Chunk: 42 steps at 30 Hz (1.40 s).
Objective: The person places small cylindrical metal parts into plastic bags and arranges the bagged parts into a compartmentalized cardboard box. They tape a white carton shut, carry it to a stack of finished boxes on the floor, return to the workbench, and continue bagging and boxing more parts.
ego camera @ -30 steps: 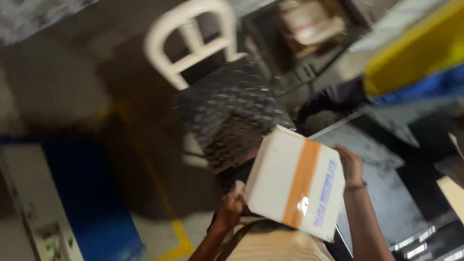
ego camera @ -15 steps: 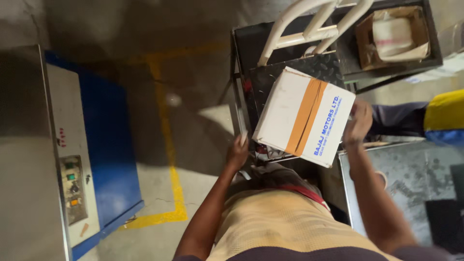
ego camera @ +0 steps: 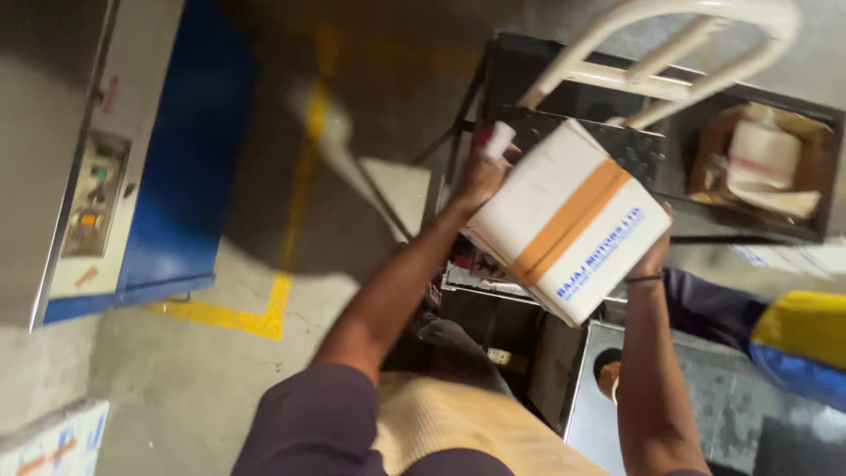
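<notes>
I hold a white cardboard box [ego camera: 564, 220] with an orange tape band and blue print between both hands, tilted, in front of my chest. My left hand [ego camera: 480, 172] grips its upper left edge, and a fingertip there is wrapped in white. My right hand [ego camera: 654, 256] supports the lower right side, mostly hidden behind the box. A dark band sits on my right wrist. Below the box are a dark metal stand [ego camera: 493, 308] and my beige apron.
A white plastic chair [ego camera: 670, 53] stands beyond the box. A dark tray [ego camera: 820, 167] at the right holds brown paper and a white roll. A blue and grey machine with a control panel [ego camera: 97, 194] is at the left. Another person's sleeve [ego camera: 793, 335] reaches in from the right. Yellow floor lines [ego camera: 282, 291] run below the machine.
The view has swung and closed in. The box stays in both hands and now sits more tilted, nearer the chair and tray.
</notes>
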Each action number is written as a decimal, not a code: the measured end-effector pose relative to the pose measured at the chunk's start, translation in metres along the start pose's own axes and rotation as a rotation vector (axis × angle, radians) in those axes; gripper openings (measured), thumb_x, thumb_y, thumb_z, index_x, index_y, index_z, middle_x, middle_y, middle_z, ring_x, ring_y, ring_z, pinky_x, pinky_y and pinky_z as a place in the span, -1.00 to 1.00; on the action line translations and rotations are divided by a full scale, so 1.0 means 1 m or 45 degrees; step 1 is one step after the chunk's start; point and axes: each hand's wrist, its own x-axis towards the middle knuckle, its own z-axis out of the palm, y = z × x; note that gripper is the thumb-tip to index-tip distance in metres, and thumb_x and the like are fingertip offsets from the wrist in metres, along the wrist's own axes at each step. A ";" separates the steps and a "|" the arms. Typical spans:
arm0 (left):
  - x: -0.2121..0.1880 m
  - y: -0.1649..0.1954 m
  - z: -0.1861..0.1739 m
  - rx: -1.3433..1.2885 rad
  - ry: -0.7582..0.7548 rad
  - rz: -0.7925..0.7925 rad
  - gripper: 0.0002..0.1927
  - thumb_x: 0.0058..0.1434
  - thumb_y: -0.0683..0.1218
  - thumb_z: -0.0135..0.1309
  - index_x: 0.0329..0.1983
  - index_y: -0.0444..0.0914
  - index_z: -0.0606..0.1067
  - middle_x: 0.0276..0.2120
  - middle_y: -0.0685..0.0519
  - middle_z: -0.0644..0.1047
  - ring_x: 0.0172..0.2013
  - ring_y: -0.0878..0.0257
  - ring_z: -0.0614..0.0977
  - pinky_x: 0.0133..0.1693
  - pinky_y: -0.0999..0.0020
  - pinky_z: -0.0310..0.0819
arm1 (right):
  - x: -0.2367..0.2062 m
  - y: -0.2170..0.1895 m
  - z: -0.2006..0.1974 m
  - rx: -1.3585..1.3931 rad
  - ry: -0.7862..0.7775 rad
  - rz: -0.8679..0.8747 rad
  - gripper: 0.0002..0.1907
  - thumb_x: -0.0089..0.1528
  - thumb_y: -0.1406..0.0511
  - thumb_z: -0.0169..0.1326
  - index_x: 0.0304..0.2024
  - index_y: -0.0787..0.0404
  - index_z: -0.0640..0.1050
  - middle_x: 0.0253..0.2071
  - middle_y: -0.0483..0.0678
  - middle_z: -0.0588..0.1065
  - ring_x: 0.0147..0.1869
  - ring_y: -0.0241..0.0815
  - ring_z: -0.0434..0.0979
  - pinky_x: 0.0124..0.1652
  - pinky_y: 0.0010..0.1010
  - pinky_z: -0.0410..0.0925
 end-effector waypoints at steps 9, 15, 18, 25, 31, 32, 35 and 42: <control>-0.178 -0.078 0.009 0.089 0.389 -0.211 -0.67 0.28 -0.05 0.00 0.00 -0.27 0.63 -0.20 -0.10 0.69 -0.18 0.08 0.70 -0.13 0.18 0.58 | -0.006 0.016 -0.007 -0.768 0.057 0.055 -0.41 0.43 -0.04 -0.15 0.22 0.28 0.49 0.18 0.07 0.53 0.20 -0.01 0.57 0.15 -0.20 0.44; -0.320 -0.122 -0.060 -0.089 0.469 -0.607 -0.63 0.30 0.02 -0.03 -0.02 -0.30 0.60 -0.25 -0.08 0.66 -0.23 0.11 0.66 -0.17 0.17 0.55 | -0.055 0.114 0.042 -1.005 -0.065 -0.333 -0.49 0.42 0.06 -0.18 0.15 0.30 0.52 0.12 0.09 0.53 0.16 0.00 0.57 0.12 -0.21 0.44; -0.436 -0.151 -0.130 -0.246 0.831 -0.739 -0.60 0.32 0.05 -0.05 -0.03 -0.32 0.59 -0.28 -0.07 0.64 -0.26 0.12 0.64 -0.19 0.17 0.53 | -0.107 0.238 0.068 -0.730 -0.521 -0.026 -0.52 0.41 0.10 -0.19 0.11 0.31 0.53 0.09 0.10 0.53 0.14 0.00 0.57 0.11 -0.22 0.44; -0.786 -0.165 -0.230 -0.834 1.860 -0.776 -0.53 0.34 0.13 -0.08 -0.06 -0.36 0.56 -0.35 -0.05 0.61 -0.32 0.15 0.59 -0.23 0.16 0.50 | -0.334 0.549 0.175 -0.526 -1.457 1.584 -0.59 0.38 0.21 -0.22 0.03 0.33 0.56 0.02 0.12 0.53 0.10 0.00 0.56 0.08 -0.24 0.45; -0.973 -0.137 -0.269 -1.398 2.418 -0.443 -0.44 0.37 0.20 -0.13 -0.06 -0.41 0.53 -0.39 -0.05 0.60 -0.35 0.14 0.58 -0.25 0.14 0.48 | -0.589 0.763 0.281 -1.044 -1.867 1.762 -0.62 0.21 0.28 -0.12 -0.07 0.40 0.55 0.02 0.11 0.50 0.10 -0.01 0.55 0.12 -0.28 0.43; -0.989 -0.138 -0.276 -1.431 2.543 -0.426 -0.44 0.38 0.21 -0.13 -0.02 -0.39 0.52 -0.35 -0.04 0.60 -0.31 0.17 0.58 -0.20 0.14 0.48 | -0.625 0.788 0.294 -0.978 -1.947 1.919 -0.64 0.19 0.30 -0.10 -0.09 0.42 0.55 0.02 0.10 0.50 0.09 0.01 0.56 0.10 -0.24 0.44; -1.017 -0.161 -0.292 -1.590 2.815 -0.298 -0.45 0.39 0.21 -0.15 0.05 -0.37 0.46 -0.24 -0.05 0.56 -0.22 0.14 0.54 -0.12 0.11 0.44 | -0.718 0.856 0.319 -1.113 -2.358 1.944 -0.68 0.26 0.29 -0.06 -0.09 0.42 0.54 0.00 0.08 0.53 0.08 -0.07 0.56 0.10 -0.28 0.43; -1.056 -0.213 -0.371 -2.049 3.399 -0.108 -0.44 0.41 0.22 -0.20 0.22 -0.31 0.33 0.00 -0.06 0.44 0.00 0.08 0.44 0.05 0.04 0.33 | -0.974 1.038 0.342 -1.261 -2.843 2.642 -0.70 0.30 0.21 0.03 -0.07 0.32 0.56 -0.10 0.03 0.54 0.00 -0.16 0.55 0.01 -0.35 0.43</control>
